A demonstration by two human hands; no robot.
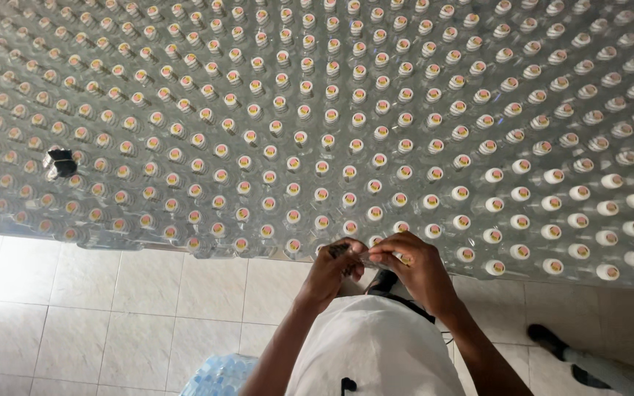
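Left hand (334, 265), right hand (409, 262) pinch small clear piece over capped bottles (317, 147).

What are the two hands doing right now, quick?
Left hand: fingers curled shut, pinching something small at a clear plastic bottle's capped top.
Right hand: closed on the same spot; what it grips cannot be told.
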